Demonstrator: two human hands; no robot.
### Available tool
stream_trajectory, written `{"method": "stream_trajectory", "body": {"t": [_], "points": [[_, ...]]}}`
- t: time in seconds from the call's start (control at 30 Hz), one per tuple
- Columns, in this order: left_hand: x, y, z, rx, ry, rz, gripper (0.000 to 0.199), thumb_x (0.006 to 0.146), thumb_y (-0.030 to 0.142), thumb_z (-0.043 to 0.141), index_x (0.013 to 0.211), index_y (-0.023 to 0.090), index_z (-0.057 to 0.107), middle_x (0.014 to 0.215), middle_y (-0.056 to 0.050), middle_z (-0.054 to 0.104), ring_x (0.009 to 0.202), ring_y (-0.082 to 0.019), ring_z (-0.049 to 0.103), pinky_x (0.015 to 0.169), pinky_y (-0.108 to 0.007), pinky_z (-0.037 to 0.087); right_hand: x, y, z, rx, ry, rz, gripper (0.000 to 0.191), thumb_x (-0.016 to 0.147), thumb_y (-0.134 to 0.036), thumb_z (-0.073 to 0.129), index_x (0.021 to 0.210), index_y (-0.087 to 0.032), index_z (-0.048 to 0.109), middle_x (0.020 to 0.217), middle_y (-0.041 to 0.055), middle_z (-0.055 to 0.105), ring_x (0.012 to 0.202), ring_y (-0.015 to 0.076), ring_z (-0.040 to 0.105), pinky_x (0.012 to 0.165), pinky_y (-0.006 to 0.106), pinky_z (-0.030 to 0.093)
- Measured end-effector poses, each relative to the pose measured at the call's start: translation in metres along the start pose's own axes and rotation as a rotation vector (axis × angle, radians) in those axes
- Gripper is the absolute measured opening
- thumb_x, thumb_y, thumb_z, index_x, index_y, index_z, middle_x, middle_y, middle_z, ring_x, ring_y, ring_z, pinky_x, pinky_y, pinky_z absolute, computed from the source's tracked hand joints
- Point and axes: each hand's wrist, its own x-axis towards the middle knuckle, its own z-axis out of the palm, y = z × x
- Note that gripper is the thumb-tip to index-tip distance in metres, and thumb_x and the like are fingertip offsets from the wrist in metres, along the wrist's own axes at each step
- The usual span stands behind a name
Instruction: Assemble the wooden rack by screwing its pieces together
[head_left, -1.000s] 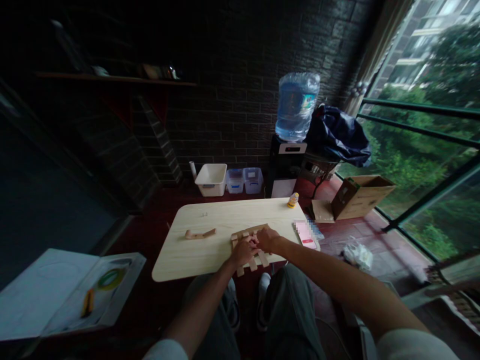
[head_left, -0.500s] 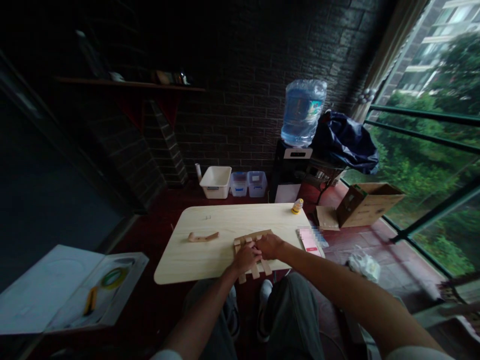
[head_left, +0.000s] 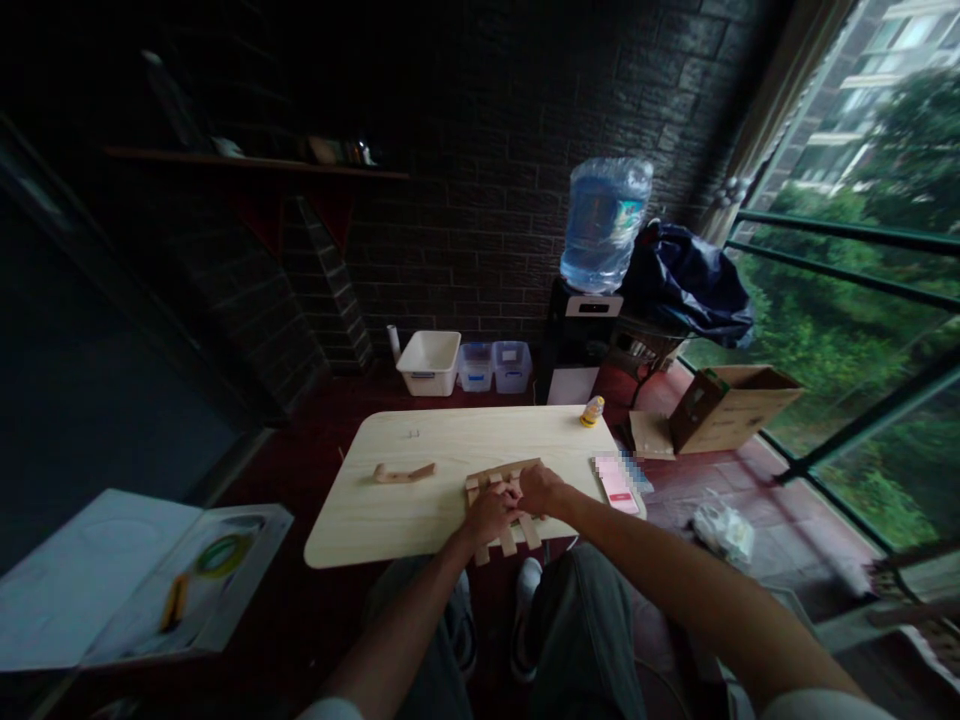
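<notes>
A slatted brown piece [head_left: 507, 541], wood or cardboard, lies at the near edge of the pale table [head_left: 390, 530], its strips sticking out past the edge. My left hand [head_left: 491, 512] rests over its middle with fingers bent. My right hand [head_left: 538, 490] is closed against it from the right, and the fingertips of both hands meet. What they pinch between them is too small to make out. A curved brown piece [head_left: 405, 474] lies apart on the table's left half. Behind it sit tiny clear bits [head_left: 413, 434].
A yellow-capped bottle [head_left: 592, 412] stands at the back right corner, and a pink-screened phone [head_left: 616, 484] lies at the right edge. An open white case [head_left: 247, 580] is at the lower left. Bins [head_left: 430, 364], a water dispenser [head_left: 585, 330] and a cardboard box [head_left: 720, 410] stand beyond.
The view has shifted very slightly. Both hands stay together over the slatted piece, with only a small change in the fingers.
</notes>
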Motion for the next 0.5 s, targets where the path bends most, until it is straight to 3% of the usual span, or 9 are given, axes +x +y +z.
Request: {"method": "stream_trajectory", "body": {"t": [0.1, 0.2, 0.5], "points": [[-0.001, 0.000, 0.000, -0.013, 0.019, -0.001, 0.012, 0.085, 0.024, 0.071, 0.092, 0.022, 0.081, 0.119, -0.005, 0.071, 0.109, -0.021, 0.064, 0.099, -0.034, 0.049, -0.003, 0.002, -0.010, 0.035, -0.056, -0.056, 0.027, 0.078, -0.028, 0.073, 0.100, -0.012, 0.076, 0.095, 0.0154, 0.078, 0.086, 0.0291, 0.074, 0.072, 0.035, 0.057], [-0.002, 0.000, 0.001, -0.022, 0.042, 0.007, 0.013, 0.086, 0.030, 0.071, 0.091, 0.024, 0.082, 0.115, -0.005, 0.071, 0.105, -0.020, 0.064, 0.097, -0.034, 0.050, -0.007, 0.005, -0.014, 0.003, 0.009, -0.134, 0.026, 0.083, -0.028, 0.069, 0.107, -0.017, 0.074, 0.103, 0.0139, 0.078, 0.091, 0.0294, 0.074, 0.074, 0.037, 0.057], [0.000, -0.008, 0.007, -0.056, 0.038, -0.047, 0.016, 0.087, 0.035, 0.071, 0.092, 0.025, 0.083, 0.110, -0.003, 0.072, 0.094, -0.017, 0.066, 0.090, -0.031, 0.052, -0.014, 0.012, -0.003, -0.113, 0.074, -0.212, 0.025, 0.092, -0.027, 0.060, 0.109, -0.014, 0.073, 0.103, 0.0179, 0.078, 0.095, 0.0305, 0.076, 0.075, 0.040, 0.060]]}}
